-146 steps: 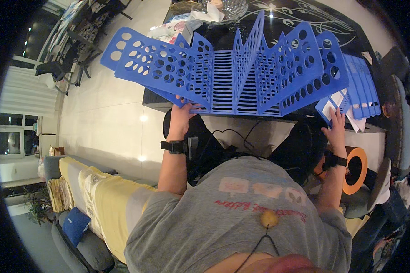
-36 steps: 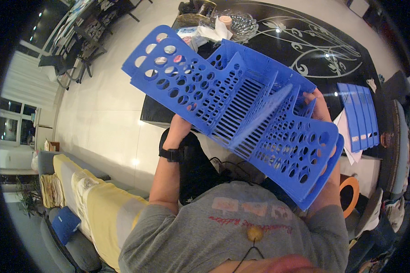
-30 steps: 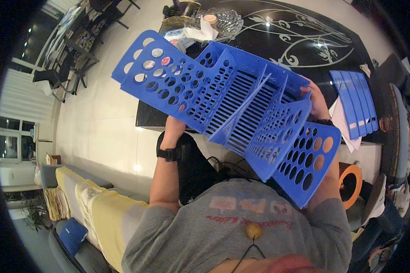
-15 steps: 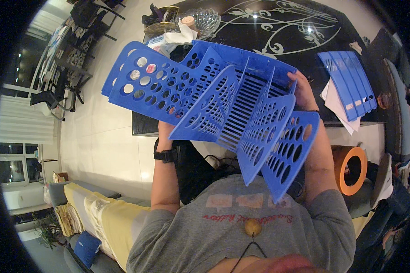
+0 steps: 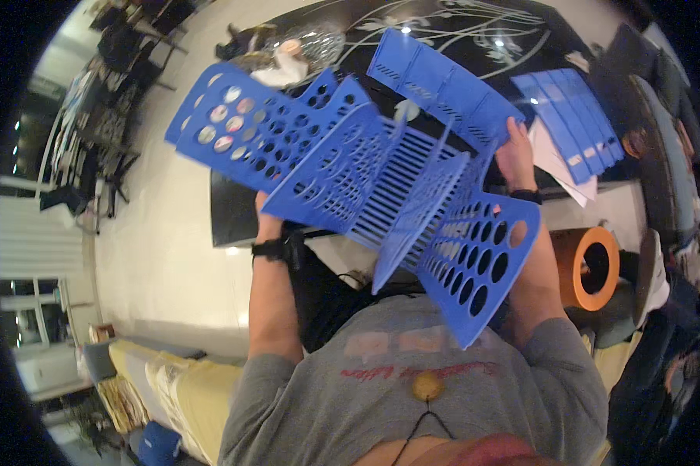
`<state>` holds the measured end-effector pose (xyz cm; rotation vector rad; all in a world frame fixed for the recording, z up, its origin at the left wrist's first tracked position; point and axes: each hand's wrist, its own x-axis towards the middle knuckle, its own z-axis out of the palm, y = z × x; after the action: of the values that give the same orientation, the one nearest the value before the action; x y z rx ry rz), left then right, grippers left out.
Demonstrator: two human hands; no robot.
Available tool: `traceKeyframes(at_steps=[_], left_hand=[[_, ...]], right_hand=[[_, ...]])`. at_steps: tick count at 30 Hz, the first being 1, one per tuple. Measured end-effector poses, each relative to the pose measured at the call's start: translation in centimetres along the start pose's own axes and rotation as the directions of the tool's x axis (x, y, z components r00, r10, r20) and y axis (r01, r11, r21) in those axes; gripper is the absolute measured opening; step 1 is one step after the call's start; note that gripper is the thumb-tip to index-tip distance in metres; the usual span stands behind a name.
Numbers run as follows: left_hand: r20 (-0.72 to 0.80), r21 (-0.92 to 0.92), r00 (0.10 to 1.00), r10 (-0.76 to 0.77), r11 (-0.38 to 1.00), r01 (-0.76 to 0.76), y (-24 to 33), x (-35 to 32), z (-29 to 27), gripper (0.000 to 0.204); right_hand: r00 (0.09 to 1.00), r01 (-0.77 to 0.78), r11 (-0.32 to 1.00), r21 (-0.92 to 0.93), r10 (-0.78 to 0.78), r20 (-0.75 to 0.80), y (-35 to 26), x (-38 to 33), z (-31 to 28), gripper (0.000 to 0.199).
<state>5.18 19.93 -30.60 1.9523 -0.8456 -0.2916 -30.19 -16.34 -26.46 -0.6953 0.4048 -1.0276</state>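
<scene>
Above the black table I hold a blue plastic file rack point(image 5: 400, 182) with hole-patterned side panels and several upright dividers. My left hand point(image 5: 268, 219) grips it from beneath at the left panels, its fingers hidden behind the plastic. At the far right corner my right hand point(image 5: 514, 159) holds a slotted blue strip panel point(image 5: 443, 81), thumb and fingers on its end. This panel stands away from the rack at its left end, with a gap between them, while its right end stays close to the dividers.
Another slotted blue panel point(image 5: 571, 128) lies on the table's right side over white papers point(image 5: 550, 155). A glass bowl point(image 5: 319, 48) and tissues point(image 5: 281, 71) are at the far left of the table. An orange-rimmed cylinder point(image 5: 594, 268) stands to my right. A yellow-covered sofa point(image 5: 187, 388) is at lower left.
The left end of the strip panel has swung up and away from the rack, opening a gap. The rack has tilted, and its dividers now lean differently. The whole view has shifted slightly.
</scene>
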Motion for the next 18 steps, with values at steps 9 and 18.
traceKeyframes(at_steps=[9, 18], left_hand=[[-0.055, 0.362, 0.993, 0.102, 0.929, -0.075, 2.4, -3.1, -0.7, 0.028], [-0.103, 0.535, 0.982, 0.155, 0.841, -0.077, 3.6, -5.3, -0.2, 0.028]], right_hand=[[0.959, -0.218, 0.948, -0.231, 0.164, -0.231, -0.1, 1.2, -2.7, 0.035], [0.797, -0.195, 0.226, -0.955, -0.53, -0.288, -9.3, -1.6, -8.1, 0.055]])
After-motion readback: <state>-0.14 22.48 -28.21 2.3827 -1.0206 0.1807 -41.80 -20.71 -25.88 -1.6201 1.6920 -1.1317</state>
